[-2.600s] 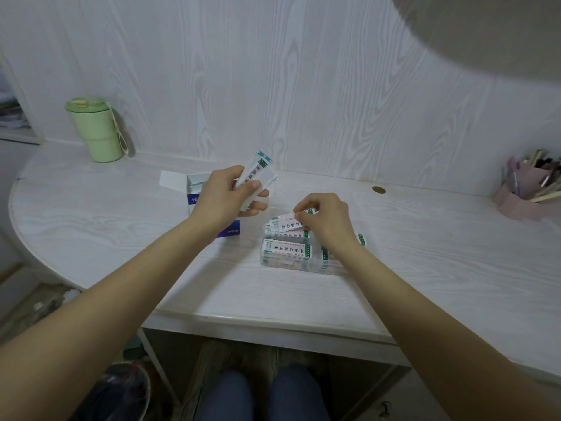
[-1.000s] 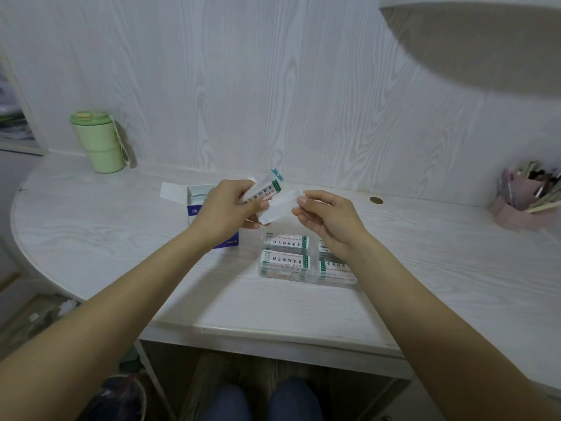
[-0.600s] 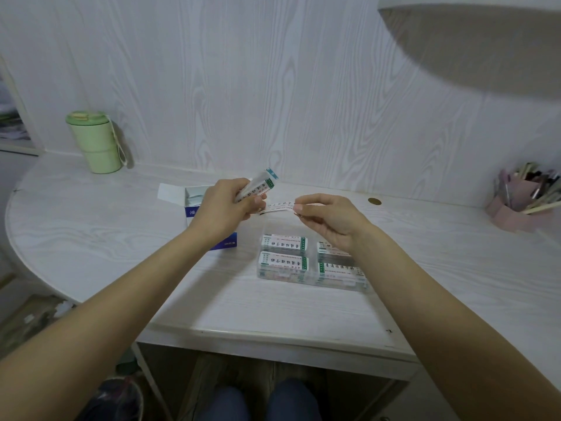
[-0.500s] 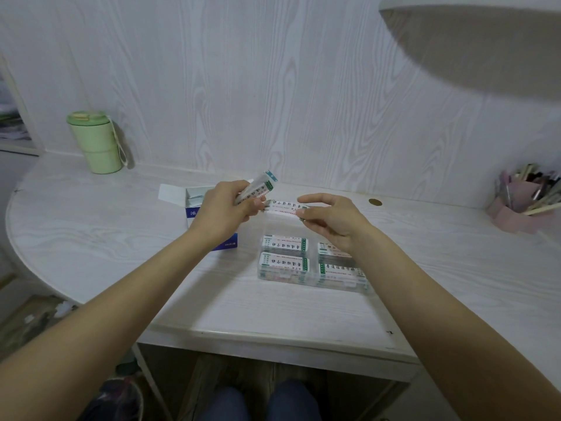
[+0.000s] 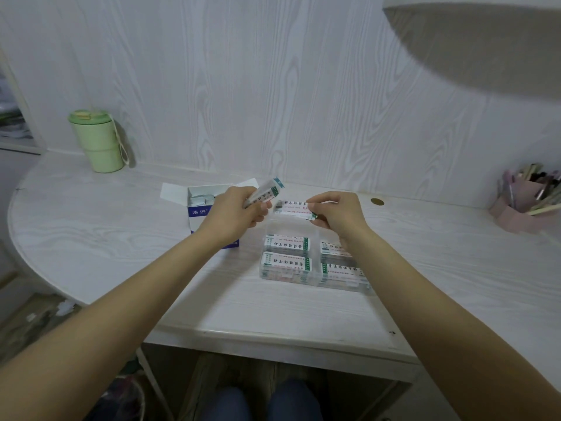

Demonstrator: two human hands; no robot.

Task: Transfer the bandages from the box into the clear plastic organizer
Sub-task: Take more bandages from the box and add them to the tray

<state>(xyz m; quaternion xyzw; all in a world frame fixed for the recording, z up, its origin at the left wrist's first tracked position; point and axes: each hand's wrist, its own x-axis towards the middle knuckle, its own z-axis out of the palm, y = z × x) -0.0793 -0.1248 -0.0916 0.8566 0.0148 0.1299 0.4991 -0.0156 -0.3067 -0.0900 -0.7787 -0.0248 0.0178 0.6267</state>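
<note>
Wall: a pale wood-look wall [image 5: 273, 86] stands behind everything.
Table: a white wood-look table [image 5: 91, 238] with a round left end. All the things sit on it.
Lamp shade: a big grey shape [image 5: 485, 47] hangs at the top right.
Green cup: a light green cup [image 5: 96, 140] with a lid stands far back on the left, near the wall, well away from the hands.
Pink holder: a pink holder [image 5: 522, 208] full of pens sits at the far right edge.
Organizer: the clear plastic organizer [image 5: 312, 259] sits in the middle of the table, just below the hands. It has little rooms, and white and green bandages lie flat in four of them.
Box: the white and blue box [image 5: 202, 208] sits to the left of the organizer with its flap open. More white packets show inside it.
Left hand: the left hand [image 5: 233, 214] is in front of the box. Its fingers are curled around a small stack of bandages [image 5: 267, 191] that pokes up and to the right.
Right hand: the right hand [image 5: 337, 212] is above the back of the organizer. Its thumb and fingers pinch one end of a single bandage [image 5: 293, 206].
Single bandage: it is held flat in the air between the two hands, above the organizer and not touching it.
Brown dot: a small round brown spot [image 5: 377, 202] is on the table just right of the right hand.
</note>
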